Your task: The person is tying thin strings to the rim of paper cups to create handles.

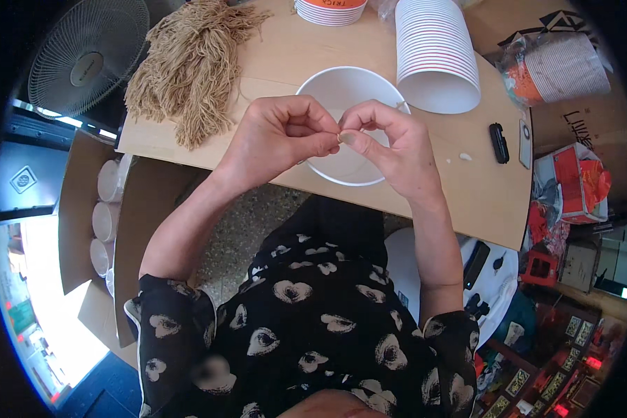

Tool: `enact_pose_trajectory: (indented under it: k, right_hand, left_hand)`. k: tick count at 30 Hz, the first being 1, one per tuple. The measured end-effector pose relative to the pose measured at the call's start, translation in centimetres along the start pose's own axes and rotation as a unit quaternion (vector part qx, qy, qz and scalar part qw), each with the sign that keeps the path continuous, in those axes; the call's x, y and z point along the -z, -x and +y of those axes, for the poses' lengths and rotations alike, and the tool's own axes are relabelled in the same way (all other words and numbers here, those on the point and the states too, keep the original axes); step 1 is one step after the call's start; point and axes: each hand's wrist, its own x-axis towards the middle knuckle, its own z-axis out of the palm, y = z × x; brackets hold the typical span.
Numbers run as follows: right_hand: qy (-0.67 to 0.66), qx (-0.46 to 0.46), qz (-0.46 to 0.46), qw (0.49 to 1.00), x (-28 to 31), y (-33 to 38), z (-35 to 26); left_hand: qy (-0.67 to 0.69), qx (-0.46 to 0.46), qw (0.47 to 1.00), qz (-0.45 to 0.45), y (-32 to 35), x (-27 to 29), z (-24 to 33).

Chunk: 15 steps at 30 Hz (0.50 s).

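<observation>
Over a white paper bucket (348, 83), my left hand (272, 143) and my right hand (397, 150) meet with thumbs and fingertips pinched together. Whatever lies between the fingertips is too small and too covered to name. The bucket is tilted, its wide mouth toward me, at the table's near edge. Behind my left hand spreads a thick bundle of tan twine (184, 66). A tiny pale bit (401, 104) shows at the bucket's rim beside my right hand.
A nested stack of white paper buckets (435, 42) lies at the back right of the wooden table (279, 66). More wrapped cups (564, 66), a black clip-like object (498, 143) and white scraps (465, 157) are on the right. A fan (87, 66) and an open carton (83, 230) stand left.
</observation>
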Motion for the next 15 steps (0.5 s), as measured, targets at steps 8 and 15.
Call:
enact_pose_trajectory:
  k: [8, 15]
  right_hand:
    - [-0.093, -0.025, -0.010, 0.995, 0.43, 0.10, 0.18]
    - [-0.151, -0.063, 0.018, 0.986, 0.17, 0.22, -0.29]
  left_hand:
    - [0.038, 0.010, 0.999, -0.019, -0.21, 0.28, -0.09]
    - [0.071, 0.063, 0.995, -0.024, -0.33, 0.40, 0.22]
